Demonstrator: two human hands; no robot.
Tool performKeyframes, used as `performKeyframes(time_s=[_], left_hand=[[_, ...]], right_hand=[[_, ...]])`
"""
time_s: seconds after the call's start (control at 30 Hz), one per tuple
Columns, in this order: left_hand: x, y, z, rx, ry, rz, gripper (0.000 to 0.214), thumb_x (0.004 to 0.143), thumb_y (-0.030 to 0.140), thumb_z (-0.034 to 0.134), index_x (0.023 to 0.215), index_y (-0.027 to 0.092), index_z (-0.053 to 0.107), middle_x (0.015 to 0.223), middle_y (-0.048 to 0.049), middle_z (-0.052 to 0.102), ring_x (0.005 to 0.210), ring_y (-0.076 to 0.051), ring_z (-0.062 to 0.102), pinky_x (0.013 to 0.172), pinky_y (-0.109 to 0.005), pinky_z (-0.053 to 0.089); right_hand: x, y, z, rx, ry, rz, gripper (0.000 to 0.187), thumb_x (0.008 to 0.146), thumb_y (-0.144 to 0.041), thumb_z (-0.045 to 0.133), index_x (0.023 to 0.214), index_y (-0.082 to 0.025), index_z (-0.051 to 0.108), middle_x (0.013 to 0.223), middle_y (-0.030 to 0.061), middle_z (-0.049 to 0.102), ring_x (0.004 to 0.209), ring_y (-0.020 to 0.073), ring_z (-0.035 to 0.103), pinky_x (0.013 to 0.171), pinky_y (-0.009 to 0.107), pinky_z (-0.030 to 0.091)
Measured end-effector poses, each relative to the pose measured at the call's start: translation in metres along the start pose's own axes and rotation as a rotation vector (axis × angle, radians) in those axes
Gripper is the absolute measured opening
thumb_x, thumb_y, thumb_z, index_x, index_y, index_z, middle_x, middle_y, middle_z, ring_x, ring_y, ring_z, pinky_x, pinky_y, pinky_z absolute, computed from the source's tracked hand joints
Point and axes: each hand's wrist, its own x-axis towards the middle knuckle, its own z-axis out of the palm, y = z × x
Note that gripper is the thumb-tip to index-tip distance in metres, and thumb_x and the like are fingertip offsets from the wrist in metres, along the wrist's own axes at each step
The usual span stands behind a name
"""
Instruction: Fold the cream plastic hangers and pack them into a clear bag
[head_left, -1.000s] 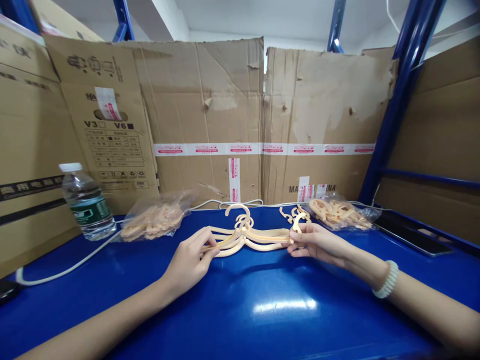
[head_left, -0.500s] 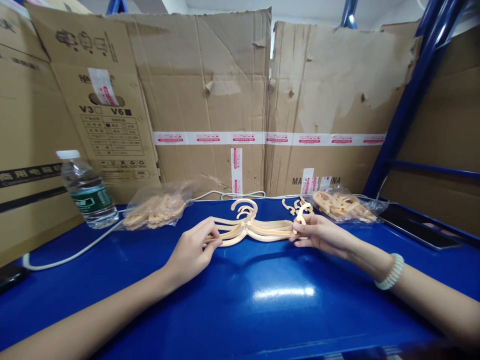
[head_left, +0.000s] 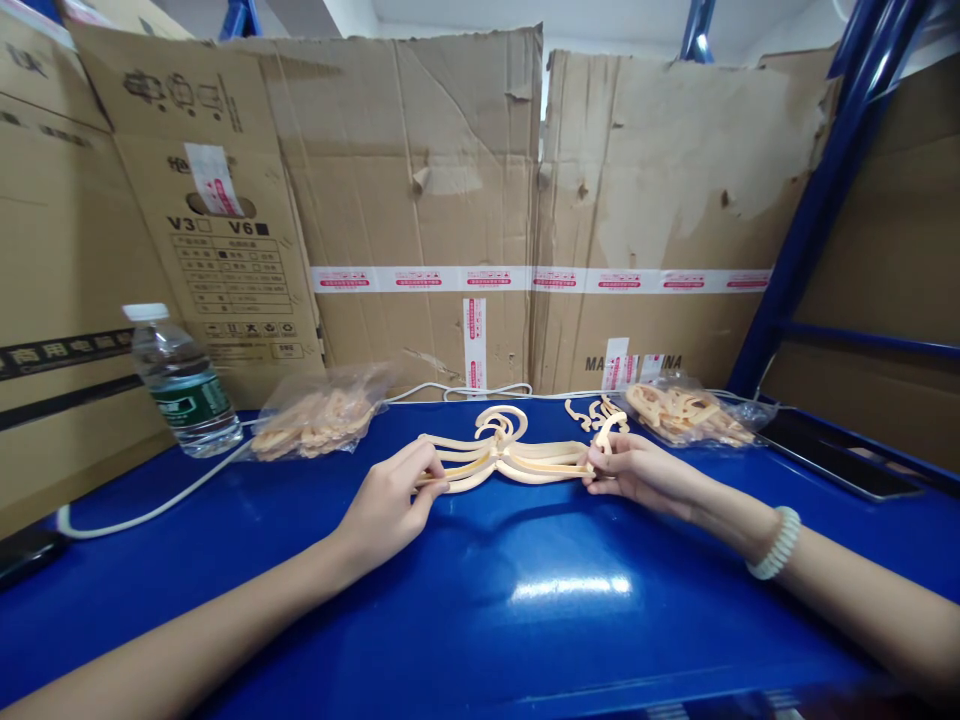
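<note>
A small stack of cream plastic hangers (head_left: 510, 455) lies flat on the blue table (head_left: 525, 610), hooks pointing away from me. My left hand (head_left: 390, 500) pinches the stack's left end, fingers closed on it. My right hand (head_left: 637, 470) grips the right end, fingers curled around the hanger arms; a beaded bracelet (head_left: 776, 543) circles that wrist. A few loose cream hanger pieces (head_left: 592, 412) lie just beyond my right hand.
Clear bags of cream hangers sit at the back left (head_left: 319, 415) and back right (head_left: 686, 412). A water bottle (head_left: 184, 385) stands far left beside a white cable (head_left: 150, 510). Cardboard boxes (head_left: 420, 210) wall the back. A dark flat device (head_left: 832, 455) lies right, near a blue rack post (head_left: 817, 190).
Both hands stay on the hanger stack's ends and have squared it up slightly. The view tilted down, then shifted a little to the left.
</note>
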Motion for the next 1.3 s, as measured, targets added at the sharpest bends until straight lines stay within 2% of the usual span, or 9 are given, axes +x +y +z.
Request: performKeyframes(time_s=[0.23, 0.47, 0.63, 0.8, 0.97, 1.13, 1.23, 1.3], left_hand=[[0.001, 0.002, -0.002, -0.013, 0.024, 0.01, 0.014, 0.087, 0.012, 0.048, 0.075, 0.02, 0.049, 0.077, -0.0008, 0.054, 0.071, -0.017, 0.053, 0.065, -0.027, 0.04], [0.0, 0.001, -0.002, -0.003, -0.002, 0.03, 0.015, 0.088, 0.011, 0.047, 0.076, 0.02, 0.048, 0.078, -0.0011, 0.053, 0.072, -0.016, 0.053, 0.066, -0.028, 0.04], [0.0, 0.0, -0.001, -0.001, -0.003, 0.034, 0.015, 0.088, 0.011, 0.047, 0.076, 0.02, 0.047, 0.078, -0.0011, 0.053, 0.072, -0.017, 0.054, 0.067, -0.028, 0.041], [0.0, 0.002, -0.001, -0.008, 0.004, 0.016, 0.012, 0.088, 0.013, 0.048, 0.078, 0.02, 0.048, 0.078, -0.0002, 0.055, 0.07, -0.016, 0.054, 0.065, -0.027, 0.04], [0.0, 0.003, -0.003, 0.037, -0.029, -0.025, 0.008, 0.087, 0.016, 0.052, 0.081, 0.02, 0.051, 0.08, 0.0006, 0.061, 0.072, -0.016, 0.057, 0.067, -0.027, 0.04], [0.001, 0.003, -0.009, 0.234, -0.072, -0.045, 0.004, 0.084, 0.017, 0.056, 0.082, 0.021, 0.058, 0.078, 0.0003, 0.061, 0.072, -0.018, 0.058, 0.066, -0.028, 0.039], [0.003, -0.001, -0.013, 0.282, -0.076, -0.054, 0.007, 0.085, 0.018, 0.055, 0.084, 0.021, 0.061, 0.08, -0.0009, 0.061, 0.074, -0.018, 0.059, 0.066, -0.028, 0.041], [0.004, -0.004, -0.016, 0.317, -0.084, -0.044, 0.011, 0.088, 0.019, 0.051, 0.087, 0.021, 0.062, 0.082, -0.0021, 0.062, 0.074, -0.019, 0.06, 0.067, -0.028, 0.041]], right_hand=[[-0.001, -0.002, -0.001, 0.023, -0.008, 0.01, 0.025, 0.069, -0.022, 0.079, 0.068, -0.016, 0.055, 0.077, 0.0037, 0.066, 0.07, 0.0135, 0.066, 0.069, 0.027, 0.057], [-0.004, 0.001, 0.004, -0.002, -0.005, -0.008, 0.042, 0.056, -0.032, 0.088, 0.067, -0.017, 0.051, 0.069, 0.0013, 0.066, 0.065, 0.0106, 0.065, 0.062, 0.021, 0.053], [-0.002, 0.006, 0.006, -0.047, 0.036, -0.084, 0.047, 0.053, -0.039, 0.089, 0.066, -0.018, 0.048, 0.067, -0.0001, 0.067, 0.063, 0.0116, 0.064, 0.059, 0.024, 0.05], [0.003, 0.008, 0.005, -0.124, 0.152, -0.194, 0.05, 0.053, -0.048, 0.086, 0.067, -0.018, 0.048, 0.055, -0.0013, 0.063, 0.051, 0.0093, 0.056, 0.051, 0.023, 0.042], [0.003, 0.005, 0.004, -0.057, 0.203, -0.319, 0.043, 0.06, -0.044, 0.084, 0.075, -0.018, 0.053, 0.063, -0.004, 0.06, 0.057, 0.0094, 0.054, 0.055, 0.024, 0.044], [0.005, -0.003, -0.009, 0.059, 0.226, -0.352, 0.033, 0.068, -0.041, 0.08, 0.089, -0.021, 0.065, 0.077, -0.0023, 0.06, 0.064, 0.0092, 0.053, 0.058, 0.024, 0.046], [0.007, -0.014, -0.022, 0.084, 0.288, -0.355, 0.03, 0.064, -0.041, 0.082, 0.08, -0.019, 0.069, 0.076, -0.0007, 0.06, 0.063, 0.0092, 0.051, 0.054, 0.022, 0.044], [0.006, -0.023, -0.032, 0.057, 0.279, -0.355, 0.029, 0.059, -0.037, 0.085, 0.076, -0.02, 0.07, 0.072, -0.0014, 0.06, 0.061, 0.0089, 0.051, 0.053, 0.022, 0.043]])
